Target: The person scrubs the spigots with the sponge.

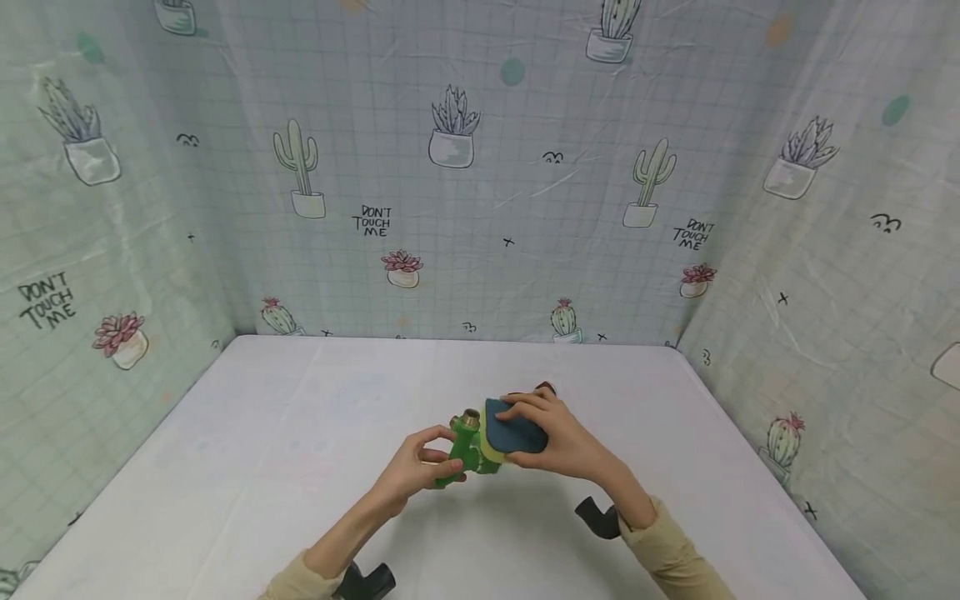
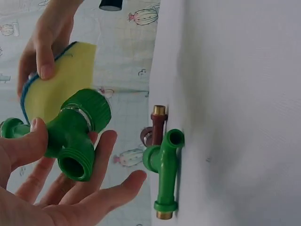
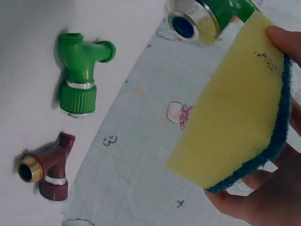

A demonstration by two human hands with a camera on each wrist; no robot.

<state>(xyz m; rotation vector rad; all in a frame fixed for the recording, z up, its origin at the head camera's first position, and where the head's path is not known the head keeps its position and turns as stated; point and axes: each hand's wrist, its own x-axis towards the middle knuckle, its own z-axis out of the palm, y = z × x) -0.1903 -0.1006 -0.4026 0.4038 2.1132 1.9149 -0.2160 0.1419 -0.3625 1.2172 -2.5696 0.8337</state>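
Note:
A green plastic garden tap (image 1: 465, 446) is held between the thumb and fingers of my left hand (image 1: 408, 472). In the left wrist view, the tap's ribbed collar (image 2: 89, 110) and open threaded spout face the camera. My right hand (image 1: 564, 437) grips a sponge (image 1: 513, 429) with a yellow foam side and a blue scouring side. The foam side faces the tap, right beside it; whether they touch, I cannot tell. On the table lie a second green tap (image 3: 77, 73) and a dark red tap (image 3: 52, 172) with a brass end.
A white table (image 1: 300, 392) lies under both hands. Behind and at the sides hangs a cloth (image 1: 510, 192) printed with cacti. Black camera mounts (image 1: 597, 518) sit by the wrists. In the head view, the dark red tap is partly hidden behind my right hand.

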